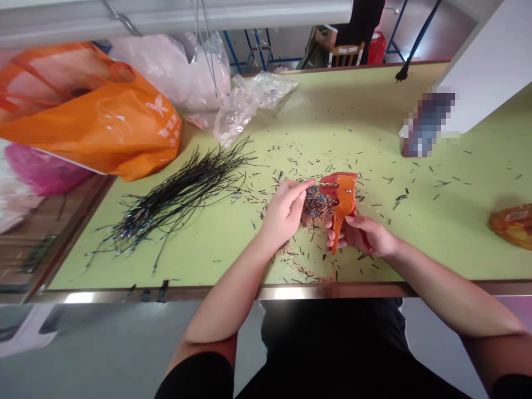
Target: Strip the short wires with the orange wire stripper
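Note:
My right hand is wrapped round the handles of an orange and red wire stripper, held upright over the table with its jaws toward the left. My left hand is closed, index finger and thumb reaching toward the jaws. What sits between those fingertips is too small to make out. Below and between the hands lies a heap of wire scraps, with copper strands and blue bits in it. To the left, a bundle of black wires is spread on the green table, blue pieces showing at its near ends.
Short black offcuts are scattered around the heap. An orange bag and clear plastic bags stand at the back left. On the right are a blurred-out dark object, a white post and a yellow-brown packet.

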The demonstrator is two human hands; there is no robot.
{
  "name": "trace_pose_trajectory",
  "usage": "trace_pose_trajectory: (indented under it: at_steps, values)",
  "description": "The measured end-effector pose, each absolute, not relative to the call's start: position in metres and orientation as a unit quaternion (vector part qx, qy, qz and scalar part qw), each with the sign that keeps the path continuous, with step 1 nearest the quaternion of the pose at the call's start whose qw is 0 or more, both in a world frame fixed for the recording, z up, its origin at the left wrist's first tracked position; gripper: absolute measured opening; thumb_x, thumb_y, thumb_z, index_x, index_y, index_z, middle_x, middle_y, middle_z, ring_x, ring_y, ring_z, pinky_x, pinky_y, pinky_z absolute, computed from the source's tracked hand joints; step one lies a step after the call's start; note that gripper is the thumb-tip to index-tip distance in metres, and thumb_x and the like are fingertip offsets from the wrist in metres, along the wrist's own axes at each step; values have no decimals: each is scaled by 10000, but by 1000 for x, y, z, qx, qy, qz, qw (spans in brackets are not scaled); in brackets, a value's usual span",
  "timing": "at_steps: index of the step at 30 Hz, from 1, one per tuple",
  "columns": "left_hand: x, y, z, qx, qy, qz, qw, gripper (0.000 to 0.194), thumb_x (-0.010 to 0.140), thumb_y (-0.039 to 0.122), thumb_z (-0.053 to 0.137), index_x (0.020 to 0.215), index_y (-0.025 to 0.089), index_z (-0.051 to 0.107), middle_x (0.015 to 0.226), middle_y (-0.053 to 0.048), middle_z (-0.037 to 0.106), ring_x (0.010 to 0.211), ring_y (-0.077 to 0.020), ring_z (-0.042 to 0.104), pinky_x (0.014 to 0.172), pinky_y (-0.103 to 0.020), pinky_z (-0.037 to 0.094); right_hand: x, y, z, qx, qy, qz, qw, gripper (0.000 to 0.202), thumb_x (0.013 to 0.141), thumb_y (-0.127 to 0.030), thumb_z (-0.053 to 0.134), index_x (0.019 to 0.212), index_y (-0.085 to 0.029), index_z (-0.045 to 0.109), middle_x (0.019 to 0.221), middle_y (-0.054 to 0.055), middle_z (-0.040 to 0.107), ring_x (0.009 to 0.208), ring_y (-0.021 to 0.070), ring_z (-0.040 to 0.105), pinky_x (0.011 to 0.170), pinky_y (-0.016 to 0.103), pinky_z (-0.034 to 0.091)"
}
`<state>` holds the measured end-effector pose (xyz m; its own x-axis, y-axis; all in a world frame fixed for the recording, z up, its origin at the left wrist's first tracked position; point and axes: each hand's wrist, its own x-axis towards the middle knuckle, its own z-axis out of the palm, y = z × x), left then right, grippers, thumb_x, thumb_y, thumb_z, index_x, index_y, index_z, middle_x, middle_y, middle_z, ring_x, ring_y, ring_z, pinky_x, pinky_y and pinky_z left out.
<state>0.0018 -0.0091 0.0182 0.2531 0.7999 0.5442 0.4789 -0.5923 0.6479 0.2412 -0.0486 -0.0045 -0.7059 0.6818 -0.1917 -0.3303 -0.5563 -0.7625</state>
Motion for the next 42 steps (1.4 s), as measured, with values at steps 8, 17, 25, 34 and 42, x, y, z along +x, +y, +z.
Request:
trace_pose_trajectory:
  at_steps: [8, 17, 25, 34, 42]
  values:
    - [-3, -8, 22, 788, 446, 421, 59, 132, 1027, 191, 627, 1093, 200, 740, 990, -68, 797, 930, -193, 734, 861, -357, 594, 241, -50, -2, -235, -367, 858, 272, 411, 955, -558, 698, 1100, -175, 669, 976, 88, 757, 887, 208, 765, 813, 331, 606]
    - [-4, -8, 22, 768, 395, 504, 33, 119, 1038, 176, 617, 1035, 214, 730, 958, -30, 801, 907, -174, 724, 865, -356, 588, 246, -45, -1, -215, -336, 873, 281, 419, 962, -543, 698, 1115, -154, 671, 970, 87, 746, 883, 212, 761, 839, 359, 625]
    - [0, -5, 17, 772, 385, 499, 84, 125, 1000, 128, 652, 1008, 216, 741, 945, -12, 798, 900, -164, 726, 842, -326, 592, 245, -49, 4, -202, -346, 882, 247, 465, 939, -585, 721, 1092, -146, 690, 961, 77, 733, 910, 217, 777, 808, 325, 627]
    - [-1, -4, 16, 783, 390, 476, 88, 134, 1025, 182, 622, 1001, 222, 747, 916, -17, 792, 884, -177, 725, 823, -342, 594, 238, -54, 7, -246, -346, 860, 281, 391, 973, -544, 694, 948, -154, 684, 772, 18, 686, 703, 169, 731, 660, 278, 594]
    - [0, -8, 14, 774, 411, 467, 118, 90, 1018, 193, 625, 1021, 210, 713, 963, -35, 779, 911, -180, 732, 842, -339, 596, 225, -61, 6, -259, -355, 841, 317, 402, 957, -541, 680, 787, -186, 595, 596, -50, 522, 483, 125, 531, 503, 262, 495]
